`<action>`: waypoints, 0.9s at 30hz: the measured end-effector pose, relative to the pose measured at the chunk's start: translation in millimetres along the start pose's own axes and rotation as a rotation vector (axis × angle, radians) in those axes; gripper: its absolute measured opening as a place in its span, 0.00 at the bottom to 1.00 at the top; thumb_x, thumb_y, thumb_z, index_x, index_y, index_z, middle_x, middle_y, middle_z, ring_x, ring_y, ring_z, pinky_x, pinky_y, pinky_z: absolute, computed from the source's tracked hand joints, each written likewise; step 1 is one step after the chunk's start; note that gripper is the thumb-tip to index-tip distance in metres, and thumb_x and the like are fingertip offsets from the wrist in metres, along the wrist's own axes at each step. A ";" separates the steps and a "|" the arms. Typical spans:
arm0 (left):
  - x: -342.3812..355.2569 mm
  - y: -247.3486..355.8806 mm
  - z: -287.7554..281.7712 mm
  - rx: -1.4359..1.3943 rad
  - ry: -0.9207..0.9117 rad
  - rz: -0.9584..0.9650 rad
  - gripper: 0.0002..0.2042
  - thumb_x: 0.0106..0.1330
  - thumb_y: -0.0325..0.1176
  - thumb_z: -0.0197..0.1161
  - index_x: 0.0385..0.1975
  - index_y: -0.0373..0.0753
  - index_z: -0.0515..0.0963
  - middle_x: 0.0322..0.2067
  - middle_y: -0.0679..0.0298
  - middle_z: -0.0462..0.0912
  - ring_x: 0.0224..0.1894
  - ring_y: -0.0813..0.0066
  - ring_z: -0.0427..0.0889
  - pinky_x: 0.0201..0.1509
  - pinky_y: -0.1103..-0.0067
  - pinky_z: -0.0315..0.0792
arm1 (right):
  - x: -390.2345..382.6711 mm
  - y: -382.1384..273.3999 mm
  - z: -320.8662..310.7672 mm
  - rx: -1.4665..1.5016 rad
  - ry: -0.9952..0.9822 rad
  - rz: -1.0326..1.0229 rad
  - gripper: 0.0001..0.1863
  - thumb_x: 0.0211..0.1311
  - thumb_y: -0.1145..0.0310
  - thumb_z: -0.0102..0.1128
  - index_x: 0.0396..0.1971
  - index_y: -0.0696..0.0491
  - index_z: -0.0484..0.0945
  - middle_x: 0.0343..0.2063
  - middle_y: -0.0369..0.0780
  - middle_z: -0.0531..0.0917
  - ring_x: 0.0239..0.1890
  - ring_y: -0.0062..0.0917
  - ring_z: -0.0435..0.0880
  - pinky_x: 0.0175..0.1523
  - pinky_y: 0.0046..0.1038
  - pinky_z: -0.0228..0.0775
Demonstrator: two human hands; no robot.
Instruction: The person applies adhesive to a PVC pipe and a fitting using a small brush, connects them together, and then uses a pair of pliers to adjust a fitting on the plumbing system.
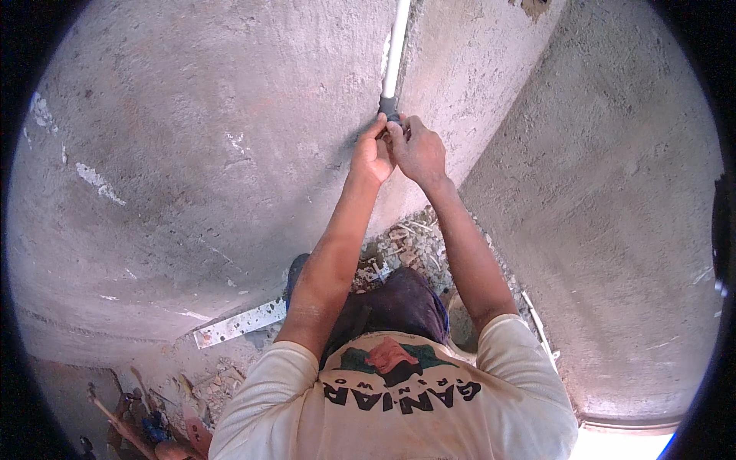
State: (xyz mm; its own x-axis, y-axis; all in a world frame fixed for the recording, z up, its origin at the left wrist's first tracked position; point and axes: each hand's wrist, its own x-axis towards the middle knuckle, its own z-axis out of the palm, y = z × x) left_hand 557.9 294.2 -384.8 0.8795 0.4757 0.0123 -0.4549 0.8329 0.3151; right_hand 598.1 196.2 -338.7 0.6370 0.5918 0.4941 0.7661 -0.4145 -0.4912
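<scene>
View: a head-worn camera looks down along the person's two bare forearms, which reach up and forward into the inside corner of two rough grey plastered walls.

Pipe: a thin white pipe [395, 47] runs up the corner groove and out of the top of the picture.

Fitting: a short dark fitting [389, 106] sits on the pipe's lower end, just above the hands.

Left hand: the left hand [371, 156] is raised to the fitting, thumb and fingertips pinched on or just under its lower edge, the fingers curled in rather than spread.

Right hand: the right hand [418, 150] is pressed against the left, its fingers [396, 132] bent around the same spot below the fitting. Whether they grip the fitting or something hidden beneath it cannot be told.

Step in hand: by the look of it, both hands are working the dark fitting at the pipe's end, seating or turning it.

Next move calls for: likely a firm two-handed hold kept in line with the pipe, so the joint goes on straight and the pipe stays in its groove.

Floor: rubble and stone chips [406, 249] lie at the foot of the corner; a flat pale metal strip [239, 323] lies against the left wall's base.

Lower left: wooden-handled tools [126, 429] lie in the dirt, too dim to identify.
</scene>
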 end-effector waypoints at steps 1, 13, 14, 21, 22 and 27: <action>1.5 -0.5 -1.7 -0.019 0.034 0.013 0.13 0.65 0.42 0.63 0.41 0.40 0.76 0.39 0.62 0.82 0.37 0.71 0.80 0.37 0.80 0.72 | 3.0 -0.8 0.7 -0.040 -0.003 -0.039 0.21 0.68 0.52 0.45 0.35 0.55 0.78 0.26 0.50 0.83 0.32 0.46 0.84 0.41 0.42 0.73; 9.3 -0.9 -22.0 -0.005 -0.299 -0.160 0.16 0.66 0.45 0.60 0.43 0.38 0.76 0.30 0.67 0.79 0.29 0.72 0.78 0.31 0.79 0.71 | 17.8 38.5 16.8 0.891 -0.356 0.410 0.21 0.69 0.52 0.43 0.35 0.56 0.76 0.18 0.40 0.79 0.16 0.29 0.76 0.20 0.29 0.65; 0.6 -9.2 2.5 0.016 -0.108 -0.067 0.16 0.66 0.45 0.60 0.44 0.38 0.76 0.31 0.67 0.80 0.31 0.72 0.79 0.32 0.80 0.72 | 12.9 41.9 16.8 0.493 -0.174 0.206 0.21 0.69 0.52 0.44 0.37 0.56 0.76 0.19 0.44 0.80 0.19 0.35 0.79 0.23 0.34 0.69; 6.5 -1.7 -3.6 -0.063 0.077 0.025 0.11 0.66 0.38 0.62 0.40 0.38 0.76 0.34 0.66 0.80 0.33 0.75 0.80 0.37 0.79 0.76 | 5.7 -0.6 -0.3 -0.111 -0.047 -0.103 0.21 0.68 0.52 0.44 0.41 0.55 0.76 0.26 0.50 0.83 0.30 0.45 0.84 0.36 0.43 0.74; 5.1 -5.6 1.1 -0.048 0.133 0.044 0.11 0.66 0.39 0.62 0.39 0.38 0.76 0.31 0.66 0.79 0.30 0.76 0.79 0.34 0.82 0.75 | 8.0 2.3 2.0 -0.151 -0.071 -0.092 0.21 0.69 0.52 0.43 0.41 0.54 0.76 0.26 0.49 0.83 0.30 0.44 0.84 0.36 0.42 0.74; 17.1 8.9 -28.8 -0.053 -0.333 -0.236 0.13 0.66 0.45 0.60 0.35 0.41 0.77 0.20 0.72 0.70 0.20 0.77 0.65 0.23 0.84 0.61 | 25.6 33.9 38.4 0.251 -0.128 -0.085 0.19 0.69 0.56 0.42 0.33 0.58 0.74 0.23 0.53 0.82 0.25 0.46 0.82 0.30 0.46 0.72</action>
State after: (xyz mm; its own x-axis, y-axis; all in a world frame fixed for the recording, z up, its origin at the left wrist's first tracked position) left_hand 564.9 317.9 -409.1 0.9538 0.1592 0.2549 -0.2338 0.9259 0.2968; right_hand 637.1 223.8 -370.2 0.5428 0.7063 0.4544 0.7612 -0.1851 -0.6215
